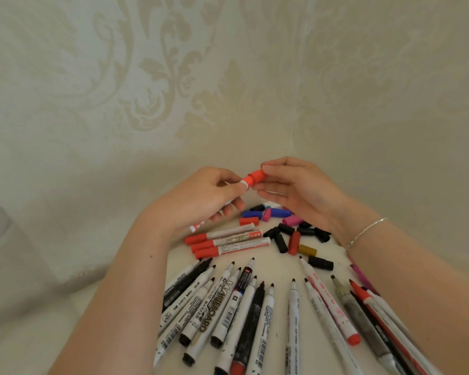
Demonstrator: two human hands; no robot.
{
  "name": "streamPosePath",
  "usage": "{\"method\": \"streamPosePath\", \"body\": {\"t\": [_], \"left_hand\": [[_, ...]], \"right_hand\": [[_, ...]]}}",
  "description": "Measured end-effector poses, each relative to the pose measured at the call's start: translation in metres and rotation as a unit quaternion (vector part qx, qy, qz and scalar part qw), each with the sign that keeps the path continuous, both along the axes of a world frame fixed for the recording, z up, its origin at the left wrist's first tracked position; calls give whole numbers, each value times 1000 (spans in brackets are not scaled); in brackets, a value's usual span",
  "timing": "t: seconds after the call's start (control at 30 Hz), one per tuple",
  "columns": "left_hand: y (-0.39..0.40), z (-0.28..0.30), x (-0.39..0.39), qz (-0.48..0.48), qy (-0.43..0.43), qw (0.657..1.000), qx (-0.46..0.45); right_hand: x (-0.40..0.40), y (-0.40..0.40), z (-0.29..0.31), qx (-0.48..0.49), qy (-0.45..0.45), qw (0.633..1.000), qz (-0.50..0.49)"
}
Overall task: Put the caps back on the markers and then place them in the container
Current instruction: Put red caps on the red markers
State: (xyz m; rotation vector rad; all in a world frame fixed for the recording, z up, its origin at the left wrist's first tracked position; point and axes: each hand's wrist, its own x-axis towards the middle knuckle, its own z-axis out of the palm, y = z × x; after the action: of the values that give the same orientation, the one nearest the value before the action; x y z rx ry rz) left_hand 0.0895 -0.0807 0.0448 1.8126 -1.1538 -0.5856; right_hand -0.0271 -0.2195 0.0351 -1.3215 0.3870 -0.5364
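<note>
Soft, even, warm-tinted light; no glare. Faint shadows under hands [303, 190] on white table [317, 315]. Centre fairly sharp; overall slightly soft, compressed. Strong wide-angle stretch toward edges beyond table; wallpaper [173, 77] curves; forearms smeared at bottom corners.

Smooth, matt white counter [282, 269]. Plastic red cap [256, 176], slightly glossy. Loose plastic caps [284, 234] far on the counter, dull sheen. Printed white plastic marker barrels [228, 307] near, some smudged with ink. Fine shiny metal bracelet [366, 231]. Matt, embossed damask wallpaper [173, 77].
</note>
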Motion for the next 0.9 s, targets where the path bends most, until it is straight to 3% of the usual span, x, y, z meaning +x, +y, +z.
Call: {"method": "streamPosePath", "body": {"t": [0.2, 0.57, 0.77, 0.9], "left_hand": [[-9, -6, -4, 13, 0, 999, -41], [-14, -2, -8, 67, -222, 972, -40], [-16, -13, -4, 42, -231, 971, -52], [-19, -25, 0, 9, -223, 975, 5]], "right_hand": [[3, 6, 6, -72, -7, 996, -50], [15, 17, 8, -84, -17, 989, -124], [14, 14, 7, -118, 37, 984, -125], [6, 7, 1, -120, 94, 982, -113]]}}
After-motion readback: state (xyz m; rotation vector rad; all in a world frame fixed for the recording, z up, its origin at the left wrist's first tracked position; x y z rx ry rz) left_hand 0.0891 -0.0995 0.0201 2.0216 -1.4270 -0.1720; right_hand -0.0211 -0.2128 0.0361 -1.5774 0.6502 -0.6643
